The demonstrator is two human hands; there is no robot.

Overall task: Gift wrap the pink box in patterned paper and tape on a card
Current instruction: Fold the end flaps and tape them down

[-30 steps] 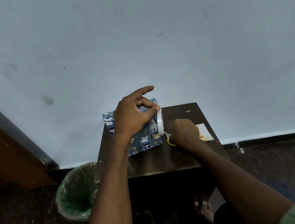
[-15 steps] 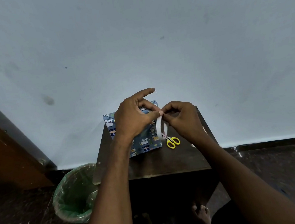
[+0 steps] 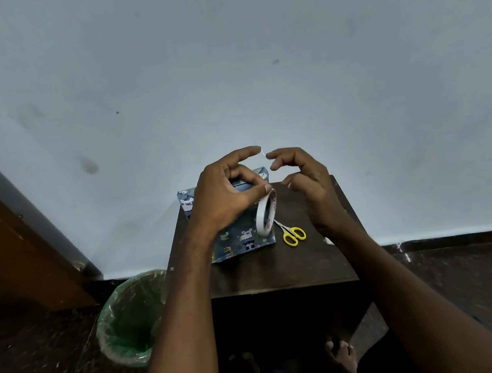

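Observation:
The box [image 3: 240, 239], wrapped in blue animal-print paper, lies on the small dark table [image 3: 278, 270] at its back left. My left hand [image 3: 224, 198] hovers over the box and pinches a white tape roll [image 3: 265, 214] between thumb and fingers, its index finger stretched out. My right hand [image 3: 307, 185] is raised beside it, fingers loosely curled and apart, gripping nothing I can make out. A thin sliver of clear tape [image 3: 262, 152] shows between the two index fingertips. Only a white corner of the card [image 3: 327, 240] shows behind my right wrist.
Yellow-handled scissors [image 3: 294, 234] lie on the table just right of the box. A bin with a green liner [image 3: 131, 319] stands on the floor to the left of the table. A brown door [image 3: 15, 243] is at far left, and a wall rises behind the table.
My right hand left the scissors on the table, rose to the tape roll, pinched at it, then lifted higher with its fingers spread. My left hand kept hold of the roll.

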